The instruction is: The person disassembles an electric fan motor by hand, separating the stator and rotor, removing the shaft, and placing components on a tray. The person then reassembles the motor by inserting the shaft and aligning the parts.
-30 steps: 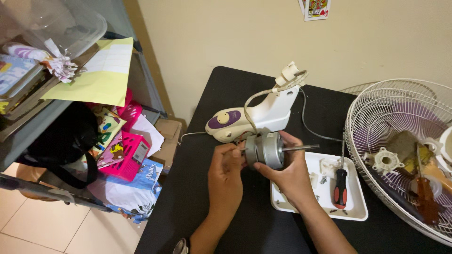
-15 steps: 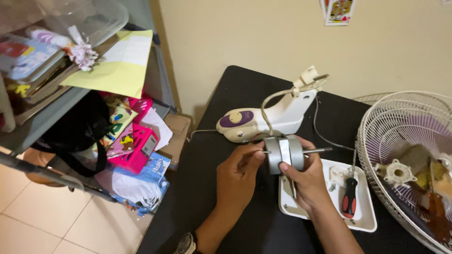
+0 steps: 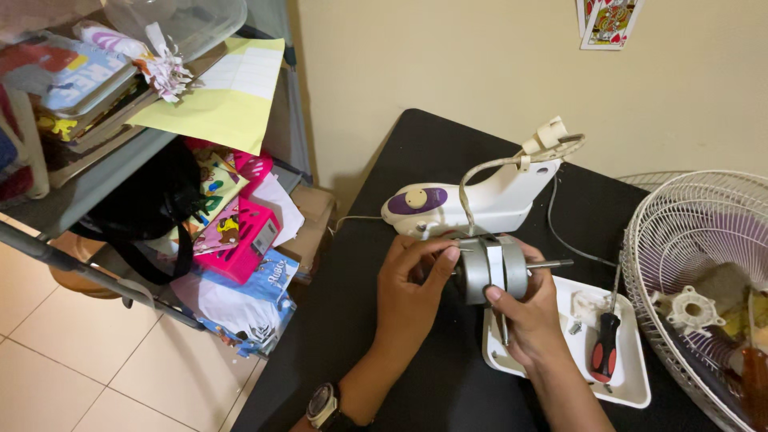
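Grey metal fan motor [image 3: 494, 268] held in both hands above a black table [image 3: 416, 376].

Right hand [image 3: 532, 316] cups the motor from below, its fingers [image 3: 493, 294] closed round the casing, with the bare shaft pointing right; left hand [image 3: 412, 288] pinches the motor's left end with thumb and fingertips, a watch [image 3: 323, 406] on that wrist. Just behind the motor lies a white fan body with a purple panel [image 3: 460, 204], its cord looping to the motor. Beneath the right hand sits a white tray [image 3: 632, 384] holding a red-and-black screwdriver [image 3: 604, 344]. A white wire fan guard [image 3: 688, 240] lies at the right.
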